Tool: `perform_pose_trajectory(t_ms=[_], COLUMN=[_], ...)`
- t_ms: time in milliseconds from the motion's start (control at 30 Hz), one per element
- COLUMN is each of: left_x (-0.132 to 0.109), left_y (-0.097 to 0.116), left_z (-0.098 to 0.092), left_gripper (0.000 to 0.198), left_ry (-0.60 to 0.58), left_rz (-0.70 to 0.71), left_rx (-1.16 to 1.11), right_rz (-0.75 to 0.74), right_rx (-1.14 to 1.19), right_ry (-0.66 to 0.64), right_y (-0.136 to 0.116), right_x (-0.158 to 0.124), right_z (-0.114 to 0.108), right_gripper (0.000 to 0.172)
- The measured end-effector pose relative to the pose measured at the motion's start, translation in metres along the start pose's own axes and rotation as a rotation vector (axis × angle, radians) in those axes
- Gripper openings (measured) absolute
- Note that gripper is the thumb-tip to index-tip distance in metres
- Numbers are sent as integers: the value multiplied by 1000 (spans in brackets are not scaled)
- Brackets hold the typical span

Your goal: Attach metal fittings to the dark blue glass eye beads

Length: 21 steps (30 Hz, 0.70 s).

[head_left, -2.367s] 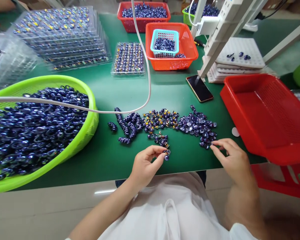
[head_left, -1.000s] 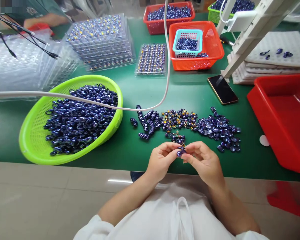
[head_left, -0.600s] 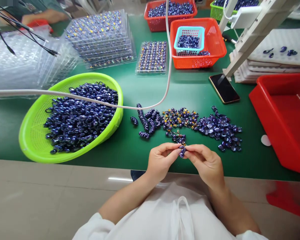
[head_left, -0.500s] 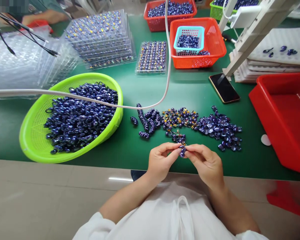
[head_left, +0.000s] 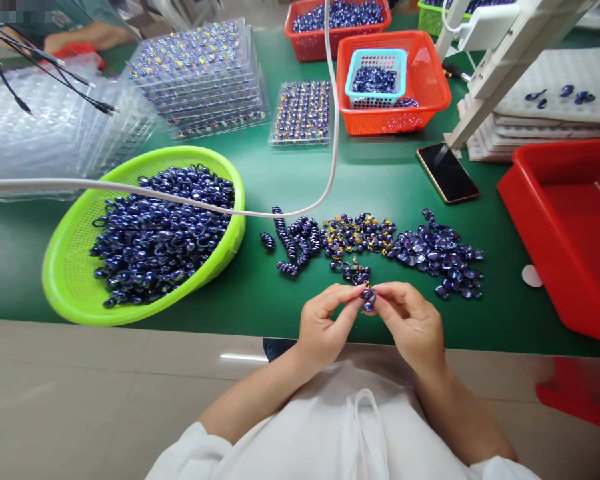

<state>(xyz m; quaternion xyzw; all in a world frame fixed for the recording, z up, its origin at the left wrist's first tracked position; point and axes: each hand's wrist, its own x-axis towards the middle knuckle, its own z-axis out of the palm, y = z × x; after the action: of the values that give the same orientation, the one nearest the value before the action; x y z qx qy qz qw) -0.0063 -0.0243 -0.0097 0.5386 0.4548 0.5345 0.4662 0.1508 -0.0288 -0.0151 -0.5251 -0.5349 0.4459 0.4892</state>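
My left hand [head_left: 324,325] and my right hand [head_left: 411,321] meet at the near edge of the green table [head_left: 380,180], fingertips pinched together on one small dark blue glossy piece [head_left: 369,299]. Just beyond my fingers lies a little cluster of blue pieces [head_left: 356,272]. Further back runs a row of piles: stacked dark blue rings [head_left: 293,240], pieces with yellow bits [head_left: 357,234], and flat blue pieces [head_left: 437,252].
A lime green basket [head_left: 70,293] full of blue rings sits at left, crossed by a white cable [head_left: 190,200]. A red tray [head_left: 565,220] stands at right, a phone [head_left: 447,173] behind the piles. Clear blister trays [head_left: 200,73], orange baskets [head_left: 420,100] and white foam sheets [head_left: 545,100] fill the back.
My right hand left the flat blue pile and joined the left hand on one piece. Since then both hands have stayed pinched together, shifting only slightly.
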Motion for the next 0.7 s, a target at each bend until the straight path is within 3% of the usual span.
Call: perform_pose_trajectory(t_ms=[300,700], left_x=[3,2], left_y=[0,-4], left_z=[-6,0], left_gripper=[17,14], left_ry=[-30,33], left_rz=[42,71], left_rx=[54,95], right_rz=[-99,-183], right_rx=[-22,91], right_ry=[-44,-57], right_y=[8,14], right_x=[-1,-1], right_z=[-3,-3], right_gripper=[15,23])
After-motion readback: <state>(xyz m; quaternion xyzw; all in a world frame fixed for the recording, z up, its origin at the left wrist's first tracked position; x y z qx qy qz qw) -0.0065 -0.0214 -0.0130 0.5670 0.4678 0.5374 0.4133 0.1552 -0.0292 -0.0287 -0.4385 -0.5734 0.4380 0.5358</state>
